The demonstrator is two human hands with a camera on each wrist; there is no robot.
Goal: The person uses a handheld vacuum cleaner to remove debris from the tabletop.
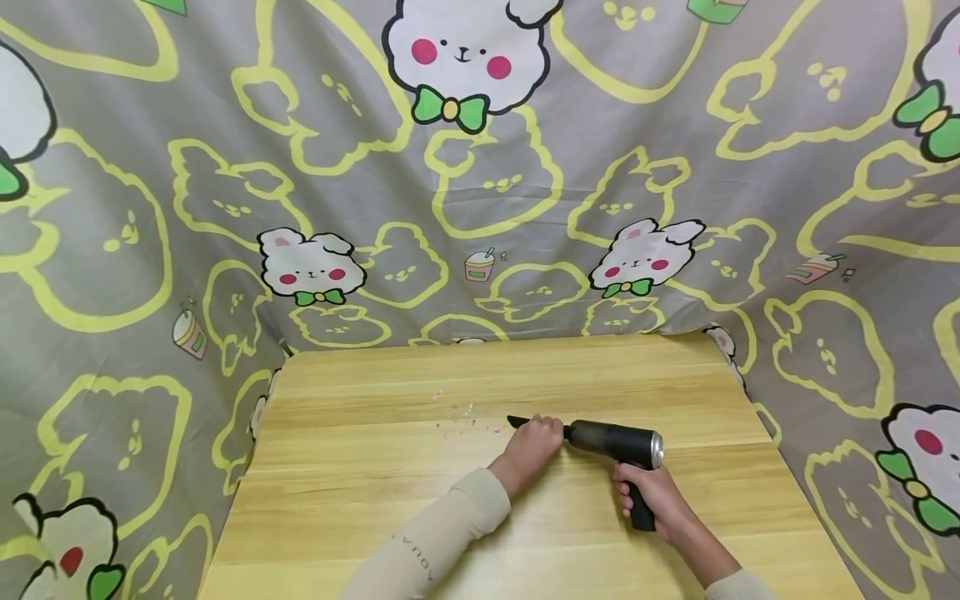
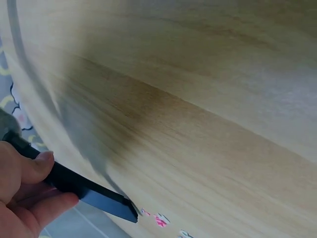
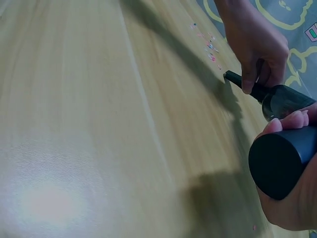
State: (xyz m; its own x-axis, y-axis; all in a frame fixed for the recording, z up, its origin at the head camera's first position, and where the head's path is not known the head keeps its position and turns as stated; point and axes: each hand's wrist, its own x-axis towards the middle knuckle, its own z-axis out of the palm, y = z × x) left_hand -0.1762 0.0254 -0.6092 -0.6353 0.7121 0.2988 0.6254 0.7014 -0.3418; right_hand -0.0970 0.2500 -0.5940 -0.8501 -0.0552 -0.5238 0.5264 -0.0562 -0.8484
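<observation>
A black handheld vacuum cleaner [image 1: 613,443] with a silver rear end is held above the wooden table. My right hand [image 1: 654,493] grips its downward handle, whose round base [image 3: 277,166] faces the right wrist camera. Around the narrow black nozzle [image 2: 94,193] at the front, my left hand [image 1: 534,446] curls its thumb and fingers. The nozzle's tip points left, close to small paper scraps [image 1: 468,419] in pink, white and dark colours scattered on the tabletop. In the left wrist view a few scraps [image 2: 161,219] lie just beyond the tip.
The wooden table [image 1: 360,500] reaches back to a grey curtain [image 1: 517,192] printed with white rabbits and yellow outlines, which also hangs at both sides. One tiny pink scrap [image 3: 254,227] lies apart, near the bottom of the right wrist view.
</observation>
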